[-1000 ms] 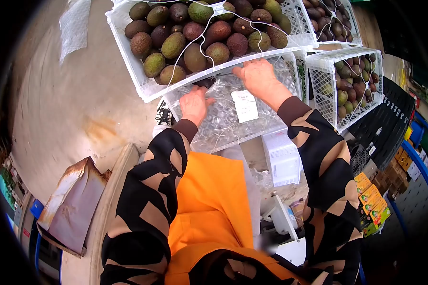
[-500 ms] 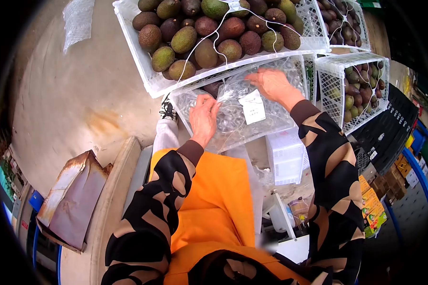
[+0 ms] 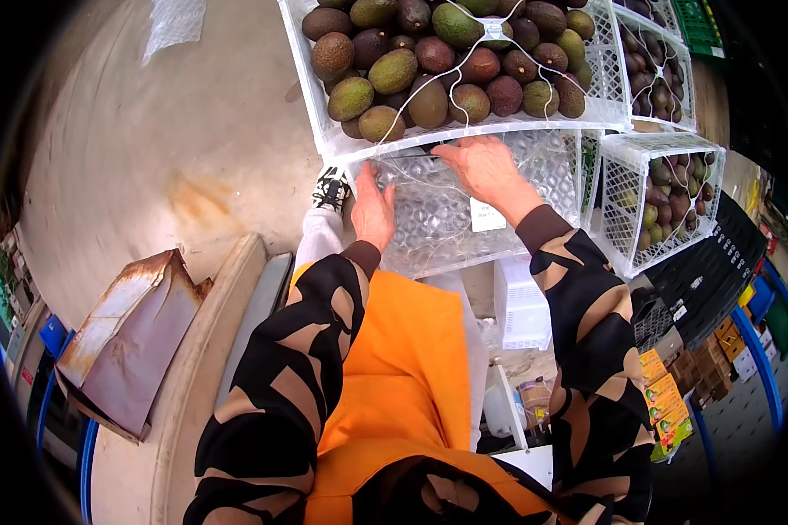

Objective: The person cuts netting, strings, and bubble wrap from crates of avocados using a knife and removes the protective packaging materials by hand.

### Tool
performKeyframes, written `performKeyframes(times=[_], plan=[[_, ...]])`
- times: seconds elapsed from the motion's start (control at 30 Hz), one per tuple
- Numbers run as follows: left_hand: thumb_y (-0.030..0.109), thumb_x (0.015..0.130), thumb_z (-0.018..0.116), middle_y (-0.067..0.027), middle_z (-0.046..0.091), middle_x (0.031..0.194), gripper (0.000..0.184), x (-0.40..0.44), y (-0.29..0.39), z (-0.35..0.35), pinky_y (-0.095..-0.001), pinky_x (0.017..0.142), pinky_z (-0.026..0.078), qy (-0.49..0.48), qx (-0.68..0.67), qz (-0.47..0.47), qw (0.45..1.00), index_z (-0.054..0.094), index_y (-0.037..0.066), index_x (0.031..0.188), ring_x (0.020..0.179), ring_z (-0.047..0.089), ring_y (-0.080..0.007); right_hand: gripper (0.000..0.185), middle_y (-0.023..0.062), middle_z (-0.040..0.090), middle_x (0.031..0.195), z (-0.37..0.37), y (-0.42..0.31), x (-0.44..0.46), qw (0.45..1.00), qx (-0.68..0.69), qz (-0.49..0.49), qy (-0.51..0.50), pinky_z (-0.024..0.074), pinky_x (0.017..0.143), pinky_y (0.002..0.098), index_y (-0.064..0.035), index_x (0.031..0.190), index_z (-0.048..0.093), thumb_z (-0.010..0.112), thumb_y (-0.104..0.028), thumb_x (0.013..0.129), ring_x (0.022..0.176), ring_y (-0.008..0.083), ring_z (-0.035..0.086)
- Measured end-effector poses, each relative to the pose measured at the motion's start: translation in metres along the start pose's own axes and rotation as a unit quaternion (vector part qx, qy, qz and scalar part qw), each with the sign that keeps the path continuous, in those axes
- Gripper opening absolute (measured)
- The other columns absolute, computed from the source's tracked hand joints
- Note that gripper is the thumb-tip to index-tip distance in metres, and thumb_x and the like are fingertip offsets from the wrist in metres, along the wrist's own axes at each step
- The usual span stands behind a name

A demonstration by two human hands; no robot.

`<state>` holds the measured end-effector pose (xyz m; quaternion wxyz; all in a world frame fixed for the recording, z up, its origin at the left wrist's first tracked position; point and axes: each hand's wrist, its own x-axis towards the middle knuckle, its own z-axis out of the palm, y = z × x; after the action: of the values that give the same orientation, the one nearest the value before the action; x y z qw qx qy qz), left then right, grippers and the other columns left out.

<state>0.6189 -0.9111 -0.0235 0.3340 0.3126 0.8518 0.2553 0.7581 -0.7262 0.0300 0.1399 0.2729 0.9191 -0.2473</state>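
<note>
A sheet of clear bubble wrap (image 3: pixel 438 236) covers the box just below the upper crate. My left hand (image 3: pixel 375 210) rests along its left side, fingers stretched toward the crate's lower edge and thumb held apart. My right hand (image 3: pixel 486 173) lies over the upper middle of the wrap, its extended fingers pointing left at a dark gap beneath the crate. Part of a white label (image 3: pixel 488 219) shows beside the right wrist. Directly above both hands is a white plastic crate (image 3: pixel 359 150) filled with avocados (image 3: pixel 429 103), white cord crossing over them.
More white crates (image 3: pixel 617 188) of avocados stand at the right, near black crates (image 3: pixel 696 271). A white basket (image 3: pixel 524 306) sits below the wrap. Rusty sheet metal (image 3: pixel 136 337) leans by a ledge (image 3: pixel 201 367) at the left. A shoe (image 3: pixel 331 188) shows beside my left hand.
The view has shifted, so the crates appear farther right. The bubble wrap lies flatter and reaches closer under the crate. My right hand has moved nearer the crate's edge, covering part of the label.
</note>
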Motion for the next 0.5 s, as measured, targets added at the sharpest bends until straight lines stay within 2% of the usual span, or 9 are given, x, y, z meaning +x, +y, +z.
performKeyframes(times=[0.1,0.13,0.23,0.27,0.37,0.4,0.5], plan=[[0.029,0.091,0.061,-0.0144,0.059,0.109,0.030,0.017,0.007,-0.015,-0.0440,0.081,0.047,-0.165,0.151,-0.066,0.973,0.060,0.005,0.109,0.103,0.059,-0.0360,0.023,0.0116,0.068,0.081,0.012,0.000,0.015,1.000,0.004,0.001,-0.029,0.0509,0.068,0.0427,-0.0178,0.108,0.068,0.057,-0.022,0.088,0.077,0.0304,0.066],[0.034,0.090,0.061,-0.0132,0.060,0.102,0.033,0.018,0.006,-0.022,-0.0429,0.080,0.047,-0.172,0.125,-0.055,0.976,0.063,0.005,0.106,0.096,0.060,-0.0363,0.023,0.0114,0.068,0.081,0.014,0.001,0.017,1.000,0.005,-0.007,-0.026,0.0512,0.068,0.0425,-0.0175,0.108,0.068,0.057,-0.021,0.088,0.077,0.0302,0.067],[0.033,0.090,0.062,-0.0118,0.060,0.099,0.031,0.010,-0.023,-0.014,-0.0422,0.079,0.046,-0.111,0.009,0.000,0.994,0.064,0.006,0.105,0.093,0.060,-0.0353,0.026,0.0087,0.070,0.082,0.024,-0.001,0.025,1.000,-0.016,-0.007,-0.021,0.0523,0.065,0.0428,-0.0187,0.106,0.069,0.055,-0.018,0.084,0.078,0.0284,0.068],[0.029,0.090,0.062,-0.0114,0.060,0.097,0.026,0.009,-0.028,-0.010,-0.0405,0.078,0.046,-0.095,-0.023,0.008,0.995,0.064,0.006,0.103,0.090,0.060,-0.0347,0.027,0.0074,0.070,0.082,0.027,-0.002,0.026,0.999,-0.027,-0.004,-0.021,0.0528,0.064,0.0431,-0.0195,0.105,0.070,0.055,-0.016,0.082,0.078,0.0277,0.069],[0.024,0.091,0.060,-0.0113,0.059,0.097,0.023,0.007,-0.025,-0.014,-0.0387,0.077,0.045,-0.113,-0.069,-0.002,0.991,0.063,0.004,0.102,0.090,0.059,-0.0333,0.024,0.0081,0.070,0.084,0.011,-0.014,0.025,0.997,-0.051,0.013,-0.062,0.0525,0.066,0.0435,-0.0169,0.101,0.070,0.056,-0.015,0.081,0.079,0.0268,0.069],[0.017,0.091,0.061,-0.0128,0.058,0.097,0.017,0.005,-0.026,-0.013,-0.0375,0.075,0.045,-0.106,-0.087,0.000,0.990,0.062,0.002,0.099,0.087,0.059,-0.0326,0.021,0.0101,0.069,0.091,-0.004,-0.020,0.023,0.990,-0.060,0.027,-0.122,0.0514,0.073,0.0423,-0.0152,0.098,0.069,0.057,-0.015,0.080,0.085,0.0272,0.068],[0.008,0.089,0.061,-0.0139,0.057,0.097,0.011,-0.006,-0.033,-0.009,-0.0363,0.076,0.046,-0.079,-0.134,0.029,0.987,0.062,0.002,0.098,0.086,0.059,-0.0320,0.023,0.0111,0.067,0.096,0.002,-0.010,0.001,0.983,-0.119,0.027,-0.134,0.0495,0.079,0.0410,-0.0161,0.100,0.068,0.058,-0.014,0.080,0.091,0.0283,0.066]])
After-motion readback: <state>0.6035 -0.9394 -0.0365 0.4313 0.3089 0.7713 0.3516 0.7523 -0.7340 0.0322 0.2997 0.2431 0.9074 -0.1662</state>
